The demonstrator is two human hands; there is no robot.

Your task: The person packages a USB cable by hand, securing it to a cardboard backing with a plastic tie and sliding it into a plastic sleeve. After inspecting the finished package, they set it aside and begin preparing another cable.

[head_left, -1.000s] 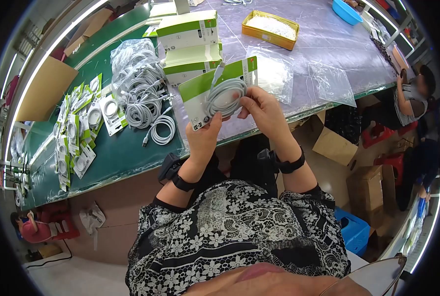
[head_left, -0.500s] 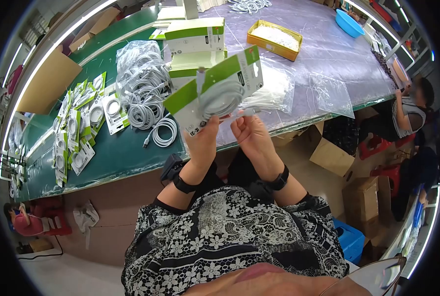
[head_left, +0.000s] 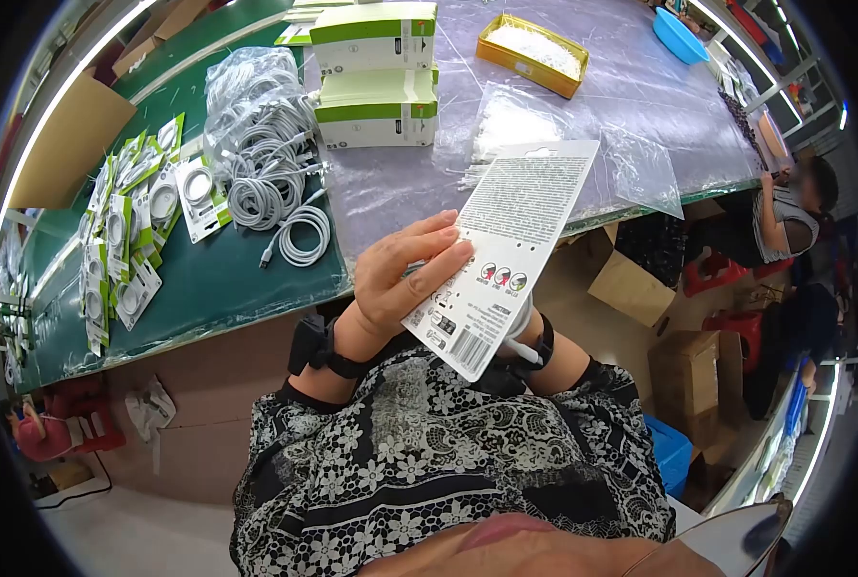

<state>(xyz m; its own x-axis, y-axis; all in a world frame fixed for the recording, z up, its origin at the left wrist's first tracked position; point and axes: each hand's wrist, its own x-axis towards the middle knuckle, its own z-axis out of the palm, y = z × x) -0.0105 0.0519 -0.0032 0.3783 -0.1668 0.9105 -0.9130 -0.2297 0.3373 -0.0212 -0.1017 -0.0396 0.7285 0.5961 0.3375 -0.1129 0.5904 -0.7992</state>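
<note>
A white cardboard package (head_left: 515,231) is held over the table's front edge, its printed back with barcode facing up. My left hand (head_left: 405,274) grips its left edge, fingers resting on the printed side. Most of my right hand (head_left: 533,322) is hidden behind the card, so its fingers do not show. Part of a white cable (head_left: 522,348) sticks out beyond the card's lower right edge. Left of my hands, a loose coiled cable (head_left: 302,237) lies beside a heap of bundled cables (head_left: 265,188).
Packaged cables (head_left: 126,231) are piled on the green mat. Green and white boxes (head_left: 376,108) stand at the back. A yellow tray (head_left: 533,56), plastic bags (head_left: 640,173) and a blue basin (head_left: 681,37) lie farther right. A person (head_left: 789,216) sits at the right.
The package has been turned from its green front to its printed back and moved right and down. My right hand has gone behind it. The view has shifted slightly.
</note>
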